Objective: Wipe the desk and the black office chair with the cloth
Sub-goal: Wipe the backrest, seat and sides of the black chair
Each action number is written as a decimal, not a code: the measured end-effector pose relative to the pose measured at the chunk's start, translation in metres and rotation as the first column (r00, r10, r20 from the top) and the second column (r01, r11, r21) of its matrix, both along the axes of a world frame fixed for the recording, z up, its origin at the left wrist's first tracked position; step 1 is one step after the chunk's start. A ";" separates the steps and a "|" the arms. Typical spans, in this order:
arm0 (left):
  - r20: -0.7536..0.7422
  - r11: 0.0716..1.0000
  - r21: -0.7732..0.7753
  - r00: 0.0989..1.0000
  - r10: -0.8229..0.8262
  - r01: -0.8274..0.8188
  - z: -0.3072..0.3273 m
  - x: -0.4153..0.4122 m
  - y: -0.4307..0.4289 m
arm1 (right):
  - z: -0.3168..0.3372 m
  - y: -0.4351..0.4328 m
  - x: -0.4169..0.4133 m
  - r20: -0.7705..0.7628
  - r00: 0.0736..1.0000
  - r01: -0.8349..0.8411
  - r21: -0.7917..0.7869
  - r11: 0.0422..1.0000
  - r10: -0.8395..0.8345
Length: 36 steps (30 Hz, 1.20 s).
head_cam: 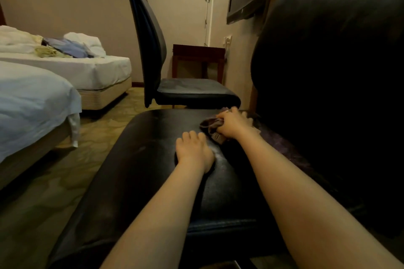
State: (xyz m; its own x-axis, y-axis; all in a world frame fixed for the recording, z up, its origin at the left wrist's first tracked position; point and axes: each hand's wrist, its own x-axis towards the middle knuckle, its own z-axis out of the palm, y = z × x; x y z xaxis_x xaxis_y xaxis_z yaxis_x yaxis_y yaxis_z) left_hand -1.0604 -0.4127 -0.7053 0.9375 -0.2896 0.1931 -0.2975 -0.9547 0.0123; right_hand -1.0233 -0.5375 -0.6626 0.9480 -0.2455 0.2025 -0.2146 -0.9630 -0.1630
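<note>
Right hand [231,124] grips 1 bunched cloth [209,125] on the near black office chair [142,170] seat at 1 o'clock. Left hand [194,150] presses flat beside it, fingers together. 2nd chair [153,50] at 12, 2 beds [87,67] at 10.

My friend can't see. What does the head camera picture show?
A person's right hand grips a crumpled dark cloth on the black leather office chair seat, while the left hand rests beside it. A second black chair and two white beds stand behind.

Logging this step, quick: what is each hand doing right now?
Left hand: open, pressing flat on the chair seat.
Right hand: closed on the cloth, on the seat.
</note>
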 end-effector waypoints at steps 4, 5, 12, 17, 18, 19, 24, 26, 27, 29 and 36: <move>0.009 1.000 0.024 1.000 0.014 -0.014 -0.001 0.006 0.002 | 0.001 -0.001 0.006 -0.066 0.997 -0.049 -0.020 0.999 0.047; 0.009 1.000 0.016 1.000 0.018 -0.018 -0.001 0.007 0.003 | 0.002 -0.002 0.002 -0.071 0.995 -0.066 -0.025 0.998 0.064; -0.001 0.998 0.031 0.999 0.050 -0.050 0.002 0.002 -0.001 | -0.005 -0.011 -0.044 -0.051 0.991 -0.124 -0.017 0.992 0.123; 0.023 0.996 0.040 0.997 0.076 -0.077 0.004 0.000 -0.004 | -0.002 -0.014 -0.077 -0.056 0.981 -0.187 -0.002 0.982 0.187; 0.021 0.996 0.041 0.997 0.079 -0.080 0.004 -0.001 -0.005 | -0.002 -0.016 -0.085 -0.056 0.978 -0.198 0.011 0.980 0.199; 0.021 0.996 0.041 0.997 0.079 -0.080 0.004 -0.001 -0.005 | -0.002 -0.017 -0.092 -0.054 0.976 -0.209 0.019 0.978 0.210; -0.034 0.999 0.028 0.999 0.041 -0.040 0.005 -0.002 0.001 | -0.002 -0.027 -0.139 -0.042 0.971 -0.232 0.035 0.972 0.233; -0.088 1.000 0.010 0.996 0.030 -0.030 0.008 -0.002 0.005 | 0.000 -0.028 -0.157 -0.056 0.968 -0.242 0.024 0.970 0.243; -0.114 1.000 -0.001 0.993 0.023 -0.023 0.010 -0.003 0.007 | 0.001 -0.028 -0.165 -0.065 0.967 -0.247 0.011 0.969 0.247; -0.129 1.000 -0.012 0.992 0.009 -0.011 0.015 -0.010 0.009 | 0.008 -0.029 -0.185 -0.093 0.962 -0.258 -0.005 0.966 0.256; -0.195 1.000 0.009 0.981 0.022 -0.021 0.030 -0.017 0.009 | 0.049 -0.052 -0.247 -0.266 0.903 -0.300 0.167 0.939 0.336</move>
State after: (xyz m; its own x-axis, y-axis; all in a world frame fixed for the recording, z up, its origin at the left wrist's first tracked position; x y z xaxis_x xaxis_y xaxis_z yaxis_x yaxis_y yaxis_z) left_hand -1.0772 -0.4033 -0.6750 0.9629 -0.2697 0.0040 -0.2695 -0.9611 0.0613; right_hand -1.2704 -0.5896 -0.6135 0.9921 0.0735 -0.1012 0.0451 -0.9650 -0.2584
